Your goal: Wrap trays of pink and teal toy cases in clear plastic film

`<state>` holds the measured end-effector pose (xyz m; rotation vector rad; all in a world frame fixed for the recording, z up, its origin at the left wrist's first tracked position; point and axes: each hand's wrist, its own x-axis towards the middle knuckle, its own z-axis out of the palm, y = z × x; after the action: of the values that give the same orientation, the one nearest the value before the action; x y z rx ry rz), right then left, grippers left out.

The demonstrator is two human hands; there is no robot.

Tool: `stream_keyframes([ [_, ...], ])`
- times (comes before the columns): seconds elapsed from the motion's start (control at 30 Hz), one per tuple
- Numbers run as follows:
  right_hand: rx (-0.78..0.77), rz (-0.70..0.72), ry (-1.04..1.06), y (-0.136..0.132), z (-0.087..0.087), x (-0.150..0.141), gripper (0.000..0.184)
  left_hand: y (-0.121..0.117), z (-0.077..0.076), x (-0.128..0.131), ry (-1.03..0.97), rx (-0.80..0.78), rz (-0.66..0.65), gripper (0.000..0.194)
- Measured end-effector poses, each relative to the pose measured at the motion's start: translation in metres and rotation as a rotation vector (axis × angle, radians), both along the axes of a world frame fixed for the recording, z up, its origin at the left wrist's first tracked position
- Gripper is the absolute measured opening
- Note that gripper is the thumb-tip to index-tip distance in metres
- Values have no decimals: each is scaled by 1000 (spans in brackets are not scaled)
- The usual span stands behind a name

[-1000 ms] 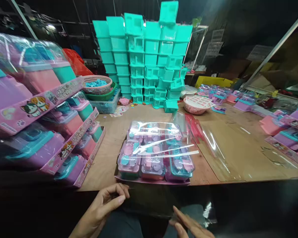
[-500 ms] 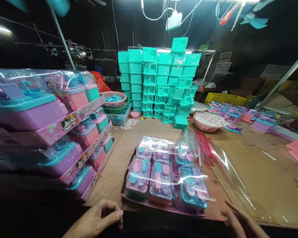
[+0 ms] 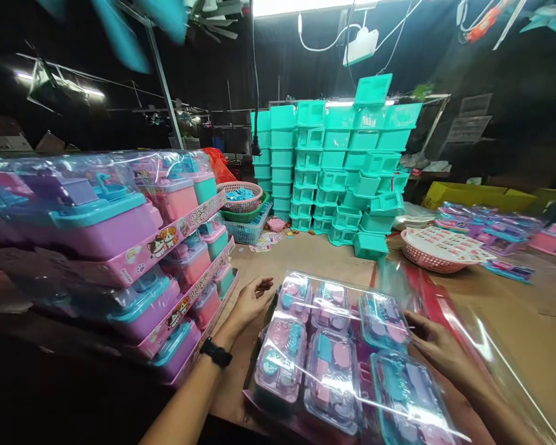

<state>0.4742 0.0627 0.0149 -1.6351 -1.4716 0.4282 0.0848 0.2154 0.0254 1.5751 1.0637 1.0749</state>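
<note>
At far left, a stack of film-wrapped trays (image 3: 169,244) holds pastel boxes behind printed pink fronts; behind its right end stands a pink basket (image 3: 248,206) of blue pieces. Next, the left hand (image 3: 252,301) (a black band (image 3: 216,353) circles its wrist) hovers beside the far left corner of the working tray (image 3: 265,408), its fingers loosely curled and pinching nothing visible; contact with the film cannot be told. The tray lies on the table (image 3: 248,266) between the two hands, bearing clear-lidded boxes (image 3: 332,377) under glossy film, with a wall of teal boxes (image 3: 336,161) beyond. The right hand (image 3: 421,330) is at the tray's far right side, fingers bent; whether they pinch the film cannot be told. Further right lie red-banded film (image 3: 438,303) and a basket of printed sheets (image 3: 425,258). Half a second ago both hands were near the tray's front edge; they have since reached forward along its sides, which, as a judgement, shifts the handling from the front to the far corners.
</note>
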Motion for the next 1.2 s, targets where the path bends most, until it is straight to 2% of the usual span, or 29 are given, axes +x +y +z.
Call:
stream_keyframes([
  [0.1, -46, 101, 102, 9, 4, 3, 63, 22, -1, 12, -6, -33, -127, 35],
  [0.3, -104, 146, 139, 27, 15, 8, 76, 47, 0, 11, 23, -110, -280, 27],
  [0.47, -264, 331, 107, 45, 23, 16, 64, 54, 0, 8, 38, -160, -351, 34],
  [0.6, -256, 348, 67, 58, 27, 19, 52, 59, 5, 13, 21, -168, -351, 39],
  [0.7, -208, 350, 46, 63, 30, 18, 43, 63, 8, 19, 23, -199, -409, 39],
  [0.87, -330, 472, 88, 68, 30, 15, 38, 70, 5, 27, 39, -259, -479, 40],
  [1.07, -180, 317, 30, 72, 25, 10, 32, 76, -4, 33, 58, -315, -501, 39],
  [1.2, -170, 296, 4, 70, 29, 4, 26, 78, -3, 32, 80, -341, -531, 36],
])
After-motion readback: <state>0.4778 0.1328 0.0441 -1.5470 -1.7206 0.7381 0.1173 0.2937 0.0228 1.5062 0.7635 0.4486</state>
